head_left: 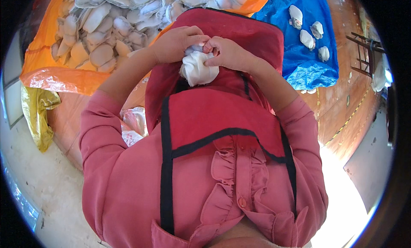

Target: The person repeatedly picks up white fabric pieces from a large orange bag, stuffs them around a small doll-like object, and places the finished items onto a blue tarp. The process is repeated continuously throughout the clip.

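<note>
Above my apron-covered lap, both hands are closed on a white bundle of soft, folded fabric (199, 70); its exact kind cannot be told. My left hand (180, 43) bends over its upper left side, fingertips at the top. From the right, my right hand (229, 53) pinches the upper part, its thumb lying against the white folds. The two hands' fingertips meet near the top of the bundle and hide part of it. Beneath lies a red apron (218, 115) with black edging.
Ahead and left, an orange sheet (55, 79) bears a heap of whitish oval pads (100, 19). At the right, several similar white bundles (307, 39) lie on a blue sheet (310, 72). A yellow bag (36, 115) hangs at the far left; a dark rack (364, 55) stands far right.
</note>
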